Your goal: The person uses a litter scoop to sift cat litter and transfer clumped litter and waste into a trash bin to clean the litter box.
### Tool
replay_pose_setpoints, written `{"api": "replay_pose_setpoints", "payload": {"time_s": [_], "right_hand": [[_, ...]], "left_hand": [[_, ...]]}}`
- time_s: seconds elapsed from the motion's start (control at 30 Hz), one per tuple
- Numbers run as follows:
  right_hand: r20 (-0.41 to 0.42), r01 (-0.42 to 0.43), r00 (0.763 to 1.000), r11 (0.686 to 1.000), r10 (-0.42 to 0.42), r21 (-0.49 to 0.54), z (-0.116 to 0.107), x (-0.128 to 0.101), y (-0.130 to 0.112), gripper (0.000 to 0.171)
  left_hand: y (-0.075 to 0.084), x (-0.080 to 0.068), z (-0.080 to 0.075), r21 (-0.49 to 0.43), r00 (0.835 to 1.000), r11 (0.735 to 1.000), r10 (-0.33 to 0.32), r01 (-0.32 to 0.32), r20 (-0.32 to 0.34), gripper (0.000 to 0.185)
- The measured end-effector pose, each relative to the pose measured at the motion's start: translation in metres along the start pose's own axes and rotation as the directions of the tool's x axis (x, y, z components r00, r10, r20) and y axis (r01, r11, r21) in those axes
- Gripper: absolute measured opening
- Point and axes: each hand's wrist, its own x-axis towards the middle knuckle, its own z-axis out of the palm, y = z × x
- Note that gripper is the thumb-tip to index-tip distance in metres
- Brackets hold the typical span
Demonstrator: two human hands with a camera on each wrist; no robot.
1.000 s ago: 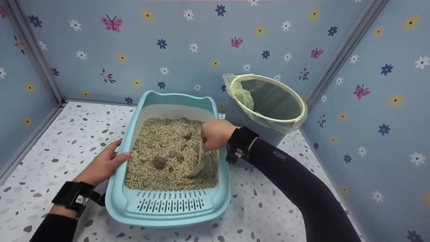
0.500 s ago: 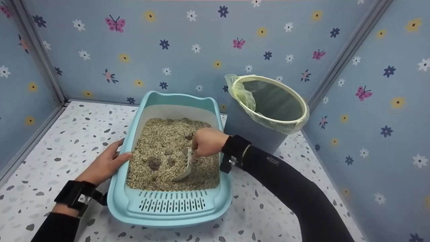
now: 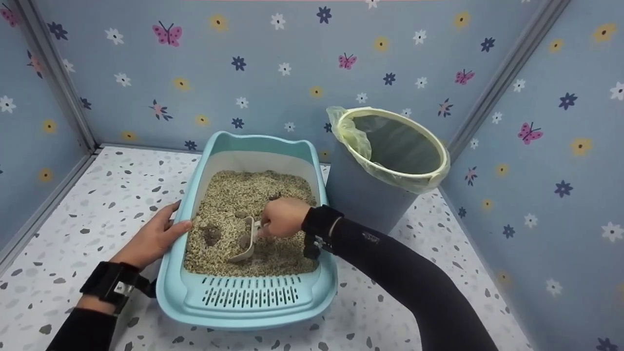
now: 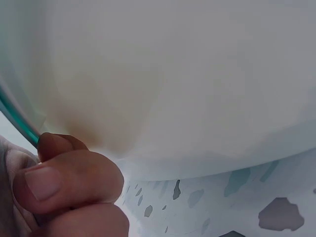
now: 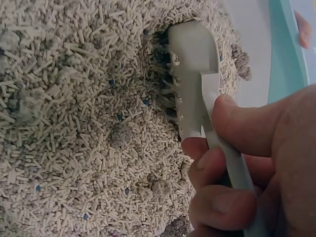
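A light blue litter box (image 3: pixel 246 302) filled with beige pellet litter (image 3: pixel 243 190) sits on the speckled floor. My right hand (image 3: pixel 280 218) grips the handle of a pale litter scoop (image 3: pixel 246 243), whose head is dug into the litter beside grey clumps (image 3: pixel 210 234). In the right wrist view the scoop (image 5: pixel 195 84) lies half buried in the pellets (image 5: pixel 74 123), with my fingers (image 5: pixel 222 207) curled round its handle. My left hand (image 3: pixel 156 234) holds the box's left rim, thumb over the edge; the left wrist view shows my thumb (image 4: pixel 64 182) against the box wall (image 4: pixel 187 84).
A grey bin (image 3: pixel 365 195) lined with a yellowish bag (image 3: pixel 348 134) stands open just right of the box. Blue flowered walls close in at the back and on both sides. Speckled floor (image 3: pixel 97 195) lies to the left and in front.
My right hand has dragged the scoop leftward and nearer through the litter, toward the clumps. The left hand has stayed on the rim.
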Motion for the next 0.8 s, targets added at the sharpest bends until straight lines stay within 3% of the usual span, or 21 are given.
{"api": "replay_pose_setpoints", "payload": {"time_s": [0.3,0.53,0.7,0.8], "right_hand": [[0.057,-0.051,0.997,0.995,0.056,-0.086,0.002,0.017,-0.014,0.032],[0.012,-0.110,0.994,0.988,0.112,-0.104,0.017,0.022,-0.020,0.031],[0.042,-0.136,0.990,0.991,0.135,0.017,0.029,0.029,-0.023,0.050],[0.064,-0.141,0.989,0.987,0.136,0.080,0.033,0.032,-0.023,0.047]], "left_hand": [[0.003,0.001,-0.001,0.000,1.000,1.000,0.009,-0.009,0.006,0.080],[0.002,0.001,0.001,-0.009,1.000,1.000,0.014,-0.014,0.015,0.079],[0.001,0.001,0.001,0.001,1.000,1.000,0.008,-0.008,0.004,0.079],[0.001,0.001,0.001,0.005,1.000,1.000,0.008,-0.008,-0.006,0.079]]}}
